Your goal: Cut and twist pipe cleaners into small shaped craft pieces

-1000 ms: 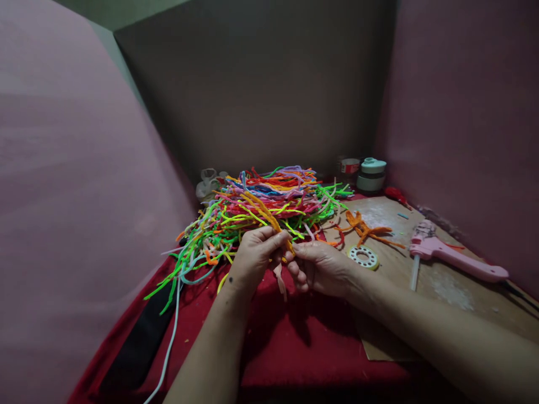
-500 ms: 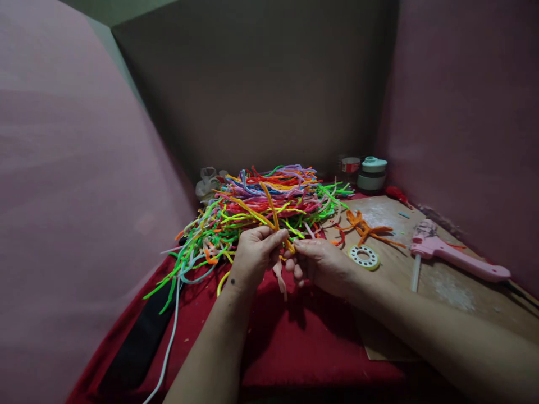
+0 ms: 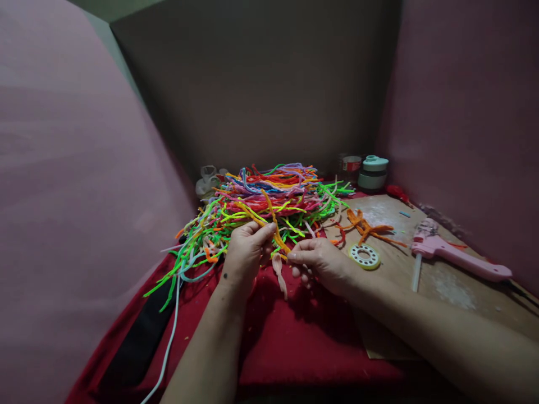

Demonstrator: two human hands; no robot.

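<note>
Between my two hands is an orange-yellow pipe cleaner [image 3: 278, 239], bent, with two long ends sticking up and away from me. My left hand [image 3: 249, 247] pinches it between thumb and forefinger partway along. At its lower end, my right hand [image 3: 314, 259] grips it with the fingertips. Just beyond is a large heap of pipe cleaners [image 3: 269, 193] in many colours. A pale pink twisted pipe cleaner piece [image 3: 278, 276] lies on the red cloth below my hands.
On the brown board [image 3: 400, 216] at right lie an orange pipe-cleaner shape [image 3: 365, 227], a round yellow-and-white disc with holes [image 3: 364, 256] and a pink glue gun [image 3: 458, 257]. A mint-lidded jar [image 3: 372, 173] stands behind. A black flat object [image 3: 137, 342] and white cable [image 3: 172, 342] are left.
My left hand has shifted left and slightly away from my right, showing more of the orange-yellow pipe cleaner between them. Its raised ends have dipped a little.
</note>
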